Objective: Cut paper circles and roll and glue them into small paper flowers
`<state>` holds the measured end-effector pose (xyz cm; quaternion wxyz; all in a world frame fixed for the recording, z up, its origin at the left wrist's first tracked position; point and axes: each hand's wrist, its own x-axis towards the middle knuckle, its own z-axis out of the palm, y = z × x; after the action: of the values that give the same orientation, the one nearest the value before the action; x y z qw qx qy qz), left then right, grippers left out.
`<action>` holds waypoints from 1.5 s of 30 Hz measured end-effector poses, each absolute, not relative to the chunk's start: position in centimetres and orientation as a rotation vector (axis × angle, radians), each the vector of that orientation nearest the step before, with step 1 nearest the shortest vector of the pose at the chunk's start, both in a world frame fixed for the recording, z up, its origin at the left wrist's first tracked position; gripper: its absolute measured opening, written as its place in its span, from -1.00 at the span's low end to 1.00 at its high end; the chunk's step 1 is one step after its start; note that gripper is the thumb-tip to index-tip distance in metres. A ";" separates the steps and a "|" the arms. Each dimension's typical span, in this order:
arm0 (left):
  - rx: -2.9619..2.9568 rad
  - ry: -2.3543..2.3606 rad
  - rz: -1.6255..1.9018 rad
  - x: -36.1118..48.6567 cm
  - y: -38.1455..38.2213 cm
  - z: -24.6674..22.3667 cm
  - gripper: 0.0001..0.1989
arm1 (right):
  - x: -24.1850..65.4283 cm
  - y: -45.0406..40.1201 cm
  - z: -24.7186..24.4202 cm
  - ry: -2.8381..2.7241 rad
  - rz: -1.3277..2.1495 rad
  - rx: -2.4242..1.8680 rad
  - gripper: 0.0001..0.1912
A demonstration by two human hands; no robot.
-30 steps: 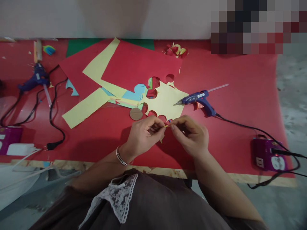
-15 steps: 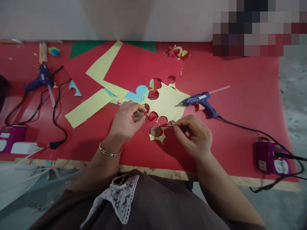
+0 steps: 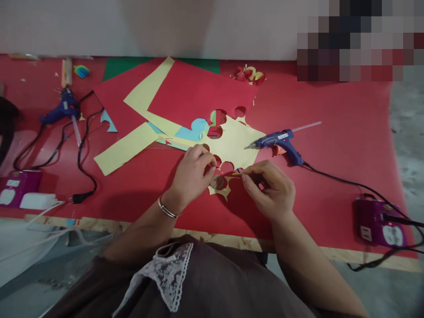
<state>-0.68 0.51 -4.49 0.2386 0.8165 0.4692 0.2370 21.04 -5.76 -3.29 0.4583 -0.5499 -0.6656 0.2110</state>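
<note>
My right hand (image 3: 271,187) pinches a small yellow piece (image 3: 237,173) between thumb and fingertips. To its left, my left hand (image 3: 195,176) has its fingers curled together; whatever they may hold is hidden. Beyond both hands lies a pale yellow sheet (image 3: 235,141) with round bites cut from its edge. A yellow scrap (image 3: 221,192) lies near a dark round spot between the hands. The blue glue gun (image 3: 274,140) rests on its side, its nozzle over the yellow sheet.
Red paper (image 3: 198,88), yellow strips (image 3: 127,148) and a pile of scraps (image 3: 250,74) lie farther back. A second glue gun (image 3: 62,108) is at left. Purple boxes with cables stand at left (image 3: 24,183) and right (image 3: 377,221). Behind stands a grey panel (image 3: 251,31).
My left hand has moved right, closer to my right hand and the round spot. My right hand has stayed almost in place, still pinching the yellow piece. The whole view has shifted slightly.
</note>
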 end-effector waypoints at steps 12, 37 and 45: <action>2.206 1.320 0.657 -1.1 0.6 -4.4 -0.78 | 21.2 -5.7 -3.7 -1.594 0.556 -1.384 -0.93; 1.506 0.993 0.817 0.5 -0.4 -3.5 -0.98 | 20.8 -5.6 -4.1 -1.703 0.436 -1.295 -0.88; 1.017 0.892 0.728 0.9 -1.0 -3.9 -0.86 | 20.6 -5.4 -4.2 -1.741 0.394 -1.241 -0.87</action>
<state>0.86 -0.99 -3.94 0.7192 0.4601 0.4035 0.3291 20.56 -5.44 -4.17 0.4652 -0.5053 -0.7089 0.1602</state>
